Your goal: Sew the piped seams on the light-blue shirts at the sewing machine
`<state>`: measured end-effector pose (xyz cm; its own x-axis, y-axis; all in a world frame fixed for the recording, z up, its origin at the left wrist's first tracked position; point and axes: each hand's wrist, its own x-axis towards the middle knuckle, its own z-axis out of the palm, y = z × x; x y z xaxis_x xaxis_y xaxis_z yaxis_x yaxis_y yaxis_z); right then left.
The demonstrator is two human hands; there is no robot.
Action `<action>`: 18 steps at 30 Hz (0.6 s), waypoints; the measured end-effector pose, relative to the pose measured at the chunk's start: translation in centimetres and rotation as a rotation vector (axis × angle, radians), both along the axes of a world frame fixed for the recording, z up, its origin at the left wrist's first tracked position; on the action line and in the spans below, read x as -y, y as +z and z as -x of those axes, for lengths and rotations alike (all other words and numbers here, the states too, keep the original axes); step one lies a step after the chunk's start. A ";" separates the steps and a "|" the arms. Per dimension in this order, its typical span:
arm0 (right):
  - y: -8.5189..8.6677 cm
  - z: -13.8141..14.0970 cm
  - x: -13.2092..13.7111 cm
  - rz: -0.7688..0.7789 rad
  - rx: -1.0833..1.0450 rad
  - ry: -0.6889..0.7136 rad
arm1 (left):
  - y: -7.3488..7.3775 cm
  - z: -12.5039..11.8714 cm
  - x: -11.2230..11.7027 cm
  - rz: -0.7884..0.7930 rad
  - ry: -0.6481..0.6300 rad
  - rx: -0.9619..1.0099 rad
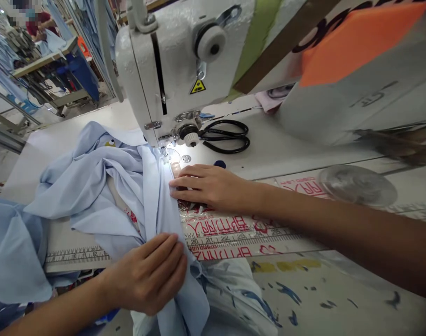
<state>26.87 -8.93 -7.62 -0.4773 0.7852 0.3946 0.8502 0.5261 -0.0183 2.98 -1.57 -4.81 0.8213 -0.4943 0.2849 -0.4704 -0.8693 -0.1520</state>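
Pale blue cotton fabric, bunched left of the right hand, its long folded edge running under the presser foot of the sewing machine. Fabric gripped by the left hand, pressed flat by the open right hand. Stitching done so far impossible to tell; black scissors just beyond the right hand.

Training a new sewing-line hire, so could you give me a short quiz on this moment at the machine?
1. Which hand is nearer the needle of the white sewing machine: the left hand or the right hand?
2. True or false: the black-handled scissors lie beyond the right hand, held by neither hand.
3. What colour is the fabric that both hands touch?

Key:
1. The right hand
2. True
3. Pale blue
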 end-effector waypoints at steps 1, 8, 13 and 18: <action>0.0 0.0 0.1 -0.009 -0.003 0.003 | 0.0 0.0 0.1 0.002 0.013 0.002; -0.3 -0.3 -0.4 0.001 -0.015 0.012 | -0.5 0.0 0.4 0.046 0.110 -0.032; 0.9 0.9 1.6 0.035 -0.204 -0.059 | -0.4 -0.1 0.0 0.154 0.139 -0.060; 2.6 6.3 10.0 0.498 -0.802 -0.174 | -0.2 -0.1 -0.8 0.351 0.115 -0.080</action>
<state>20.54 -18.94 -5.02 -0.0710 0.9854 0.1547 0.5530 0.1680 -0.8161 3.11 -0.79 -5.05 0.8924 -0.2808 0.3533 -0.3647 -0.9098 0.1980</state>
